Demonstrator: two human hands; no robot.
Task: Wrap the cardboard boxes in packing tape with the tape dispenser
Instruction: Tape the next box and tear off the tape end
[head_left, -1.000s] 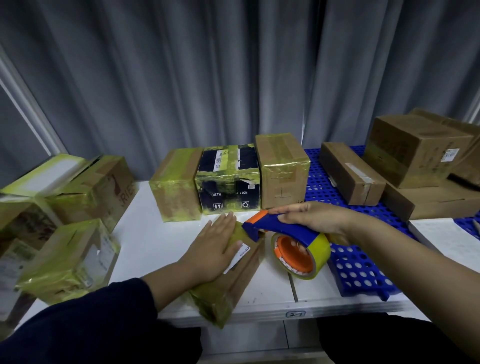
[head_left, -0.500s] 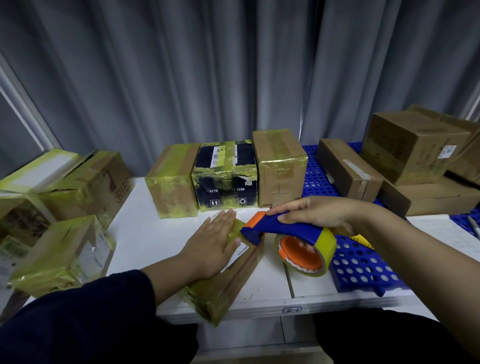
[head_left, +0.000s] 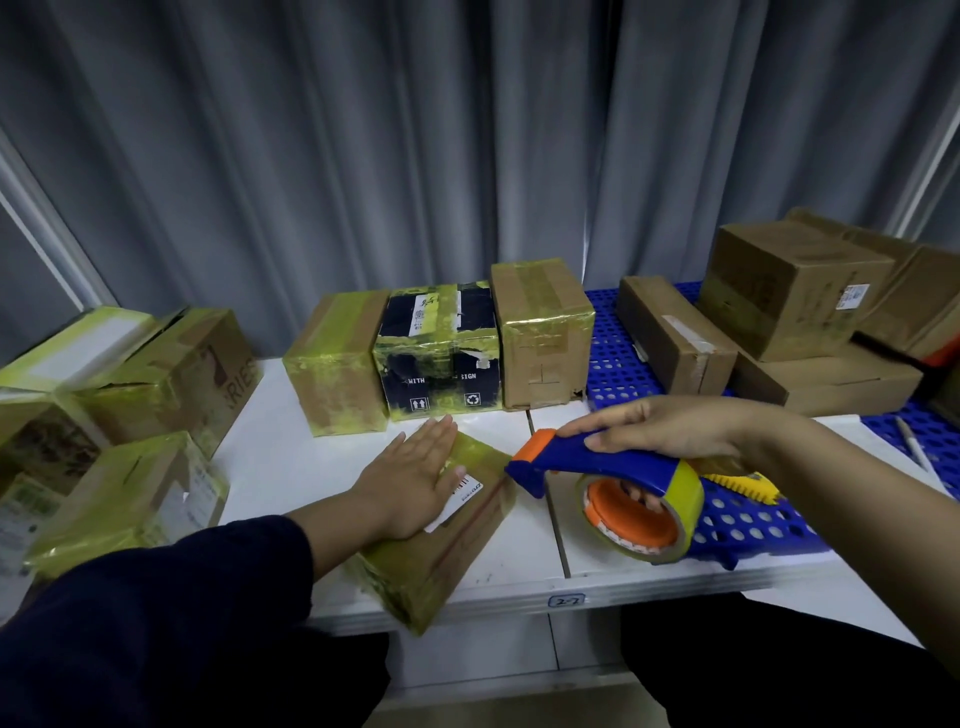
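A flat cardboard box (head_left: 441, 551) wrapped in yellowish tape lies at the front edge of the white table (head_left: 270, 462), with a white barcode label on top. My left hand (head_left: 410, 478) presses flat on its top, fingers straight. My right hand (head_left: 670, 431) grips the blue and orange tape dispenser (head_left: 613, 483) just right of the box. The dispenser's orange nose points at the box's right edge. Its tape roll (head_left: 644, 514) hangs above the table.
Three taped boxes (head_left: 441, 353) stand in a row at the back. Several taped boxes (head_left: 119, 415) pile up at the left. Plain cardboard boxes (head_left: 795, 317) sit on a blue perforated tray (head_left: 748, 519) at the right. A pen (head_left: 914, 447) lies far right.
The dispenser has shifted slightly right, away from the box, with my right hand. My left hand stays flat on the box.
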